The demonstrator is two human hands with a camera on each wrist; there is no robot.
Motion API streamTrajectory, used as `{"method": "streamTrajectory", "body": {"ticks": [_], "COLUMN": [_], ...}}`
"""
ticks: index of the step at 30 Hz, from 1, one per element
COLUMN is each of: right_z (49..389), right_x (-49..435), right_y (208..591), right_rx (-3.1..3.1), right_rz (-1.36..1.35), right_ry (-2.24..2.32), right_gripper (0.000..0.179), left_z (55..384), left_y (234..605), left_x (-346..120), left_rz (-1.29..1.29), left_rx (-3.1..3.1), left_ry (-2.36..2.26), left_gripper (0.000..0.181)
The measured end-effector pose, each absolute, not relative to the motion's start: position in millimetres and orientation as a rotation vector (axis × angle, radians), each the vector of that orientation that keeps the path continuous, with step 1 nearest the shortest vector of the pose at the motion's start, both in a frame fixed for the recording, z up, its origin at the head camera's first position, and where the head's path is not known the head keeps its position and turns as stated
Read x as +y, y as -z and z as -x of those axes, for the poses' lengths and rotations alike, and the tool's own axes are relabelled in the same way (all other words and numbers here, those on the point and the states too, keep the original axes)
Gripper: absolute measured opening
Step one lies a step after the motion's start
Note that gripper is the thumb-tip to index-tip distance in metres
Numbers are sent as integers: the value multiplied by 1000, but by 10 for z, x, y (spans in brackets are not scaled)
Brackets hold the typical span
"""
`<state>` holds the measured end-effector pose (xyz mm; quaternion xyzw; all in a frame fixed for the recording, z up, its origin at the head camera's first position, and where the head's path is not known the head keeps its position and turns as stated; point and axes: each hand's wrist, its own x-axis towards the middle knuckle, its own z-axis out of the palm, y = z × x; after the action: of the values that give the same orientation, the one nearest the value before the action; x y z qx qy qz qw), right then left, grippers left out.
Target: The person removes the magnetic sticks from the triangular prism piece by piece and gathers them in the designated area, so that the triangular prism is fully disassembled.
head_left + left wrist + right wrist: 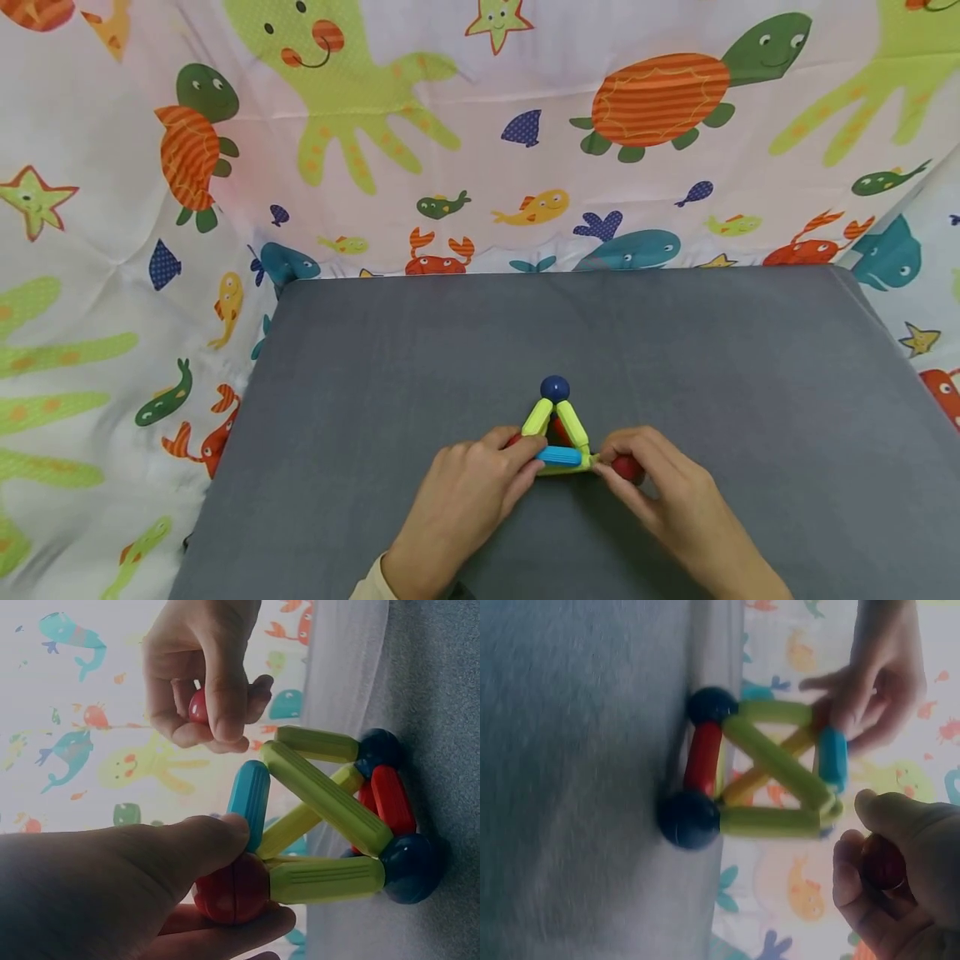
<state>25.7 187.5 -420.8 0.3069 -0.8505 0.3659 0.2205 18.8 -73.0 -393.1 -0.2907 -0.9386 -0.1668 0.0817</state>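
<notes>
A frame of magnetic building rods and balls stands on the grey table. Its dark blue balls [411,868] are at the bottom, joined by a red rod [393,799], with lime rods [326,881] rising from them. My left hand [467,492] grips a red ball [232,889] at one upper corner, thumb against the light blue rod [558,456]. At the other end of that rod, several rod ends meet without a ball. Just right of this corner, my right hand [671,492] holds a second red ball [883,862] in its curled fingers.
The grey cloth-covered table [390,358] extends around the frame. Behind it and on the left hangs a white curtain [480,150] printed with sea animals. The table's far edge [555,275] meets the curtain.
</notes>
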Motion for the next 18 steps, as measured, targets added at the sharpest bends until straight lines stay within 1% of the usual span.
{"method": "streamTrajectory", "body": {"ticks": [7, 14, 18], "right_z": [-187, -104, -3], "right_x": [2133, 2336, 2446], "right_y": [4122, 4104, 4121], "right_rx": [-2455, -2563, -2598], "right_rz": [-709, -686, -685], "right_ry": [-900, -860, -765], "right_gripper": [46, 51, 62], "left_z": [-179, -192, -196], "left_y": [3941, 3956, 3947], "left_x": [-726, -741, -745], "left_rz": [861, 851, 845], "left_rx": [-2812, -2808, -2805], "left_ry": [523, 521, 539], "left_gripper": [19, 19, 19]}}
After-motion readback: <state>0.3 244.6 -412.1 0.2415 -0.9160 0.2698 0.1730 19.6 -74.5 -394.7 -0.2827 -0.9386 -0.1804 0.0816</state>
